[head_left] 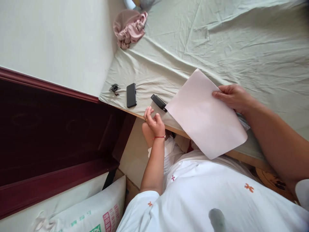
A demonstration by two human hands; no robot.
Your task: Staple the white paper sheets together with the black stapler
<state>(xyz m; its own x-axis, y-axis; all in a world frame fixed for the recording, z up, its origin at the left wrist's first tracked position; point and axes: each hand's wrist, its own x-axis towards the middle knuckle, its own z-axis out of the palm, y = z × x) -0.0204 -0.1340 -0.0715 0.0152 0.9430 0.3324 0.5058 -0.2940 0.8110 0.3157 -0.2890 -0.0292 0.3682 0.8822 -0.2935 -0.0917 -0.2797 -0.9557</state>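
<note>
My right hand (233,96) grips the upper right edge of a pale pink sheet of paper (205,116), which hangs over the front edge of the bed. My left hand (154,121), with a red string at the wrist, hovers at the bed's edge with fingers loosely curled and nothing in it. It is closest to a black stapler (158,102) lying just left of the paper.
The bed carries a light green sheet (229,42). On it lie a black phone (131,95), a small dark clip or keys (114,88) and a bundled pink cloth (130,28). A dark red headboard (48,129) stands left, a printed sack (96,212) below.
</note>
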